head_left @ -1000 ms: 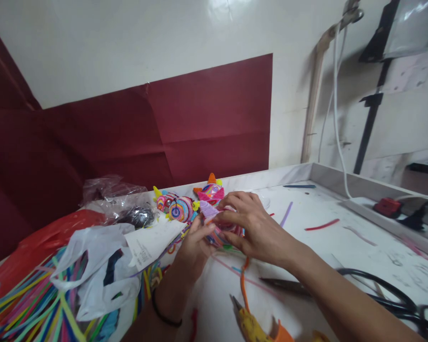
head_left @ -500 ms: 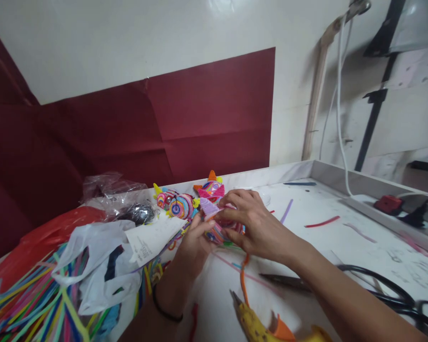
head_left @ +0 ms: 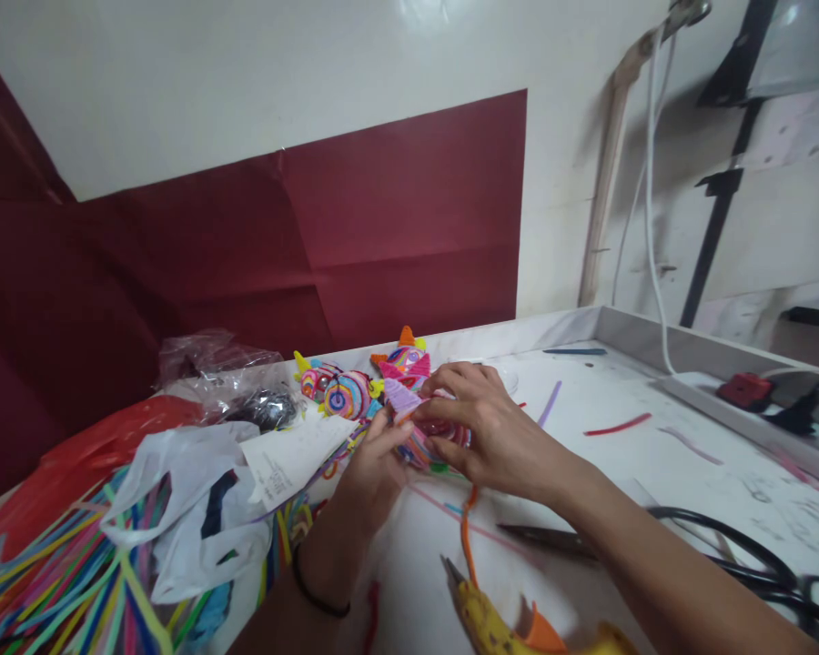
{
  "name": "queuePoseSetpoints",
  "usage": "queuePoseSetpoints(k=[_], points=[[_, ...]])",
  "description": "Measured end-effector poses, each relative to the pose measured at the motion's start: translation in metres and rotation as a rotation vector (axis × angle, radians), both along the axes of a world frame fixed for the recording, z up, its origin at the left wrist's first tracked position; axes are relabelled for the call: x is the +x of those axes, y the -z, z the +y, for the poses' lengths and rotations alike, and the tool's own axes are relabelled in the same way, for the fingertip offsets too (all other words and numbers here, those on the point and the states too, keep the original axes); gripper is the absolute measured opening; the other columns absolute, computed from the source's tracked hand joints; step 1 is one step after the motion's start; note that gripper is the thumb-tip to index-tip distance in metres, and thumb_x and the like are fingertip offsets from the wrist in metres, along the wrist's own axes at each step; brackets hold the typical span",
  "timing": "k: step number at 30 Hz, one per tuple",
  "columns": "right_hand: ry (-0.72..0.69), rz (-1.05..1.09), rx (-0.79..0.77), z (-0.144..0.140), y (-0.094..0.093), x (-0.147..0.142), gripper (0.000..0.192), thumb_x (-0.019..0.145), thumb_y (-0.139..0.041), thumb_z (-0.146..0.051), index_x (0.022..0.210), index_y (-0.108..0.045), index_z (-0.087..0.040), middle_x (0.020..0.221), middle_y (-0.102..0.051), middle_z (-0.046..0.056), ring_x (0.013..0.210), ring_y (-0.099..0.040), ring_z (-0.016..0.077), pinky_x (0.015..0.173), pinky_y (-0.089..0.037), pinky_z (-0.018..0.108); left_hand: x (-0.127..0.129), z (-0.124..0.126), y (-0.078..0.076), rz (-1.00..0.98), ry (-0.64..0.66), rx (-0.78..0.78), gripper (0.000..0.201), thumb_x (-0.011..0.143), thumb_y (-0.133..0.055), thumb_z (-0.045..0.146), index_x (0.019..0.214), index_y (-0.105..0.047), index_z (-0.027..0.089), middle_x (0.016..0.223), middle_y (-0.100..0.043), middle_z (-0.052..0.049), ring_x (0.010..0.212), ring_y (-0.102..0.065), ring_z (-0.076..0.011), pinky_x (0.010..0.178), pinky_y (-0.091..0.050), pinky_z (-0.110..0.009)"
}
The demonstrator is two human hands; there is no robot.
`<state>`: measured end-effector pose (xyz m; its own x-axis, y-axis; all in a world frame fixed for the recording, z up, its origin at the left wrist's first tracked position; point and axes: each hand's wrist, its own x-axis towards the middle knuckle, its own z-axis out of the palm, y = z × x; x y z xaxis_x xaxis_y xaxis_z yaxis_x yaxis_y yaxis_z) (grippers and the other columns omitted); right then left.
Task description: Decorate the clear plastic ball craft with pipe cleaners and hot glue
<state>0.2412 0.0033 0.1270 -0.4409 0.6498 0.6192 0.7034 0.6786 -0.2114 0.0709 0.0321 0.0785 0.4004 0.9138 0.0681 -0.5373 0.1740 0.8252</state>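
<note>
Both hands hold a round craft piece (head_left: 419,448) wound from multicoloured pipe cleaners, with a lilac pointed part (head_left: 400,398) on top. My left hand (head_left: 372,464) grips it from the left, fingers curled against its side. From above and the right, my right hand (head_left: 484,423) closes its fingers and thumb around the piece, hiding much of it. Just behind stand similar pipe-cleaner pieces, one with a pink and orange top (head_left: 406,362) and another with round swirls (head_left: 345,393). A yellow tool with a pointed metal tip, which looks like a glue gun (head_left: 484,619), lies nearer me beside an orange pipe cleaner (head_left: 465,537).
Many loose pipe cleaners (head_left: 61,573), a white plastic bag (head_left: 170,473) and a red bag (head_left: 88,455) fill the left. Scissors (head_left: 552,539) with black handles lie under my right forearm. Cut strips (head_left: 618,425) and a power strip (head_left: 696,391) are at right.
</note>
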Motion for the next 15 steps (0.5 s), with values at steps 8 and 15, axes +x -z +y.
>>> queuePoseSetpoints(k=[8,15], points=[[-0.007,0.012,-0.004,-0.0007,0.0004,0.0008,0.015,0.083,-0.069,-0.016,0.096,-0.075,-0.02,0.107,-0.066,0.011,0.107,-0.052,0.0301,0.092,-0.036,0.048,0.0004,-0.0007,-0.0007,-0.012,0.033,0.012,0.054,0.081,-0.071,0.018,0.133,-0.058,0.027,0.113,-0.071,-0.006,0.09,-0.07,-0.0215,0.078,-0.055,-0.032],[-0.001,0.016,-0.003,-0.0027,0.0002,0.0021,0.013,0.083,-0.069,-0.016,0.094,-0.075,-0.02,0.107,-0.066,0.011,0.106,-0.052,0.0302,0.092,-0.036,0.048,-0.0012,0.0007,0.0029,-0.01,0.031,0.012,0.053,0.081,-0.073,0.019,0.132,-0.059,0.028,0.119,-0.071,-0.006,0.096,-0.07,-0.0223,0.081,-0.055,-0.033]])
